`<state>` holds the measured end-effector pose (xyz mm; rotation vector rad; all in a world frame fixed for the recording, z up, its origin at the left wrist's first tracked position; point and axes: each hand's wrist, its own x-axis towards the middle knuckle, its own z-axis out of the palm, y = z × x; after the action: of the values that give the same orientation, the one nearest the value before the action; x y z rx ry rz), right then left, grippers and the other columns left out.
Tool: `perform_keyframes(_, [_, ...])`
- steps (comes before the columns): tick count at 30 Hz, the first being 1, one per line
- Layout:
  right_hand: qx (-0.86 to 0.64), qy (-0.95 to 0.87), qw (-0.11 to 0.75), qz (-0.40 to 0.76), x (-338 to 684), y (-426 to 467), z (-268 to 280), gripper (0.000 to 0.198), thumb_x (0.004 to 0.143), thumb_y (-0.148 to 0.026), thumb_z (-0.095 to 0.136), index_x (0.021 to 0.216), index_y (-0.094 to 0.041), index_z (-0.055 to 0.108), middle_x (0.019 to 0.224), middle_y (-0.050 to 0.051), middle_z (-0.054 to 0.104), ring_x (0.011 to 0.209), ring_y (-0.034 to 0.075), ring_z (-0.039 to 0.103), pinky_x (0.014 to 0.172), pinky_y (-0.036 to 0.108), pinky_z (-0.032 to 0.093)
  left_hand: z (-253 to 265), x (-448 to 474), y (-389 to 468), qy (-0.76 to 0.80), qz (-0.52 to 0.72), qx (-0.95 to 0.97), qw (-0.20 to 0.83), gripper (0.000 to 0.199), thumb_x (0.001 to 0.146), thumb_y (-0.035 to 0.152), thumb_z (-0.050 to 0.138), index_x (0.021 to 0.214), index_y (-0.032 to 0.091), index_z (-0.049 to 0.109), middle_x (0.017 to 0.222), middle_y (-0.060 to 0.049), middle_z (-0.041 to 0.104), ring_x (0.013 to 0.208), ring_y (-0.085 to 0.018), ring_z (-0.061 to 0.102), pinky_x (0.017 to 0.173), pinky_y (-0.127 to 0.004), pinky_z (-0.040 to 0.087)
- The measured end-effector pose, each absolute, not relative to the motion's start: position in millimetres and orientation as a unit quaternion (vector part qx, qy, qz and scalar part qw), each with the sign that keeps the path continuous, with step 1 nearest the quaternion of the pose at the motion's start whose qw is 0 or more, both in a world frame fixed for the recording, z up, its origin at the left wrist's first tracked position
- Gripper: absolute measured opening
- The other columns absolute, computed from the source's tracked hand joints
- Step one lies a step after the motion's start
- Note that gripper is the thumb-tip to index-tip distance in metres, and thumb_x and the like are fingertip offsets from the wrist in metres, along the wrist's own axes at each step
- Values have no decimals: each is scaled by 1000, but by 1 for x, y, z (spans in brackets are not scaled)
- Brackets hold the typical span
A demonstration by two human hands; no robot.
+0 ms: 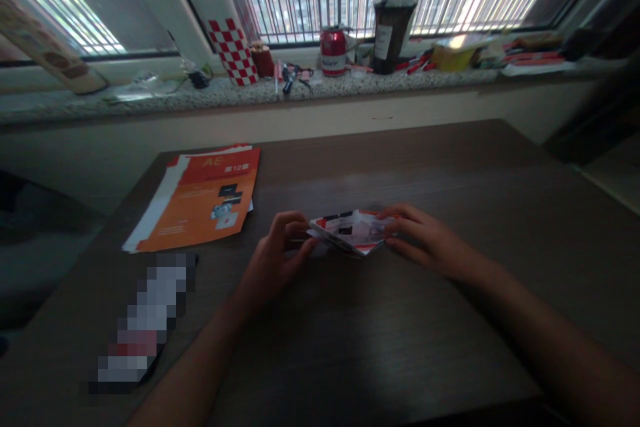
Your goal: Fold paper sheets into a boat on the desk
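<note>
- The folded paper (356, 232), printed red, black and white, is over the middle of the table, between the two hands; whether it touches the wood, I cannot tell.
- The left hand (275, 250) pinches its left corner between thumb and fingers.
- The right hand (430, 237) grasps its right end, fingertips on the printed side.
- The table (360, 340) stretches well past the paper on every side, its far edge running below the windowsill (175, 97) and its near edge at the bottom.
- Left of the left hand, well apart, the orange booklet (200, 203) lies near the table's left edge.
- Nearer, a pixelated oblong object (145, 320) lies beside the left forearm, narrowing the room there.
- The sill holds a checkered bottle (233, 47), can (333, 53) and cup (390, 33).
</note>
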<state>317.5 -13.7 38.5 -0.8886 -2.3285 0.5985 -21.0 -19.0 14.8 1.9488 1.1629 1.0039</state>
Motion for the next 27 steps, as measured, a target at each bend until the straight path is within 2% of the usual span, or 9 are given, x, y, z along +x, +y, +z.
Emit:
perform_keyframes(2, [-332, -873, 281, 221, 316, -14, 37, 19, 104, -27, 60, 121, -31, 66, 134, 9, 64, 124, 27, 65, 100, 44, 58, 14, -23, -18, 429, 368, 770, 296, 41, 100, 26, 68, 138, 27, 53, 122, -7, 74, 102, -20, 77, 86, -34, 67])
perform_keyframes(5, [-335, -875, 281, 208, 314, -15, 33, 23, 105, -27, 59, 127, -31, 65, 140, 10, 61, 129, 27, 62, 104, 46, 57, 18, -23, -18, 419, 339, 794, 279, 34, 102, 22, 63, 136, 28, 61, 125, -6, 73, 101, -19, 77, 89, -33, 67])
perform_keyframes(9, [-357, -877, 267, 178, 313, -16, 26, 44, 106, -28, 56, 150, -32, 54, 161, 11, 46, 146, 30, 50, 115, 52, 51, 23, -22, -18, 441, 341, 784, 272, 25, 102, 23, 65, 126, 27, 67, 118, -3, 75, 96, -17, 78, 85, -31, 67])
perform_keyframes(12, [-357, -886, 244, 165, 313, -17, 23, 57, 104, -31, 60, 159, -33, 44, 164, 12, 43, 147, 31, 49, 116, 52, 49, 22, -23, -17, 451, 339, 782, 266, 17, 103, 26, 64, 119, 26, 70, 114, -2, 76, 94, -17, 78, 84, -30, 67])
perform_keyframes(15, [-361, -891, 229, 152, 313, -15, 21, 65, 101, -32, 65, 162, -33, 41, 160, 12, 49, 143, 32, 54, 114, 52, 52, 21, -25, -14, 454, 329, 787, 259, 16, 103, 27, 63, 118, 27, 71, 113, -2, 77, 96, -18, 77, 87, -32, 66])
perform_keyframes(18, [-366, -891, 226, 148, 312, -13, 19, 63, 103, -29, 63, 161, -34, 41, 153, 11, 57, 136, 30, 60, 110, 50, 56, 21, -28, -12, 456, 322, 790, 254, 15, 103, 30, 64, 116, 27, 71, 114, -2, 77, 100, -19, 77, 91, -35, 65])
perform_keyframes(20, [-368, -889, 228, 150, 311, -12, 19, 60, 103, -27, 62, 160, -34, 43, 148, 11, 60, 132, 30, 63, 108, 49, 57, 21, -28, -12, 454, 321, 785, 271, 16, 102, 31, 65, 117, 26, 71, 112, -2, 77, 99, -20, 78, 89, -34, 66])
perform_keyframes(23, [-371, -886, 234, 154, 309, -12, 19, 60, 102, -24, 63, 158, -32, 46, 146, 11, 60, 132, 29, 62, 109, 48, 56, 19, -25, -12, 454, 327, 768, 312, 23, 99, 29, 69, 121, 25, 67, 106, -2, 78, 92, -19, 79, 82, -32, 66])
perform_keyframes(27, [-366, -891, 233, 134, 310, -12, 20, 64, 98, -28, 68, 158, -31, 45, 154, 13, 53, 139, 31, 56, 111, 51, 53, 17, -21, -14, 481, 337, 734, 341, 20, 96, 31, 71, 115, 23, 67, 100, -2, 78, 87, -20, 78, 78, -32, 66])
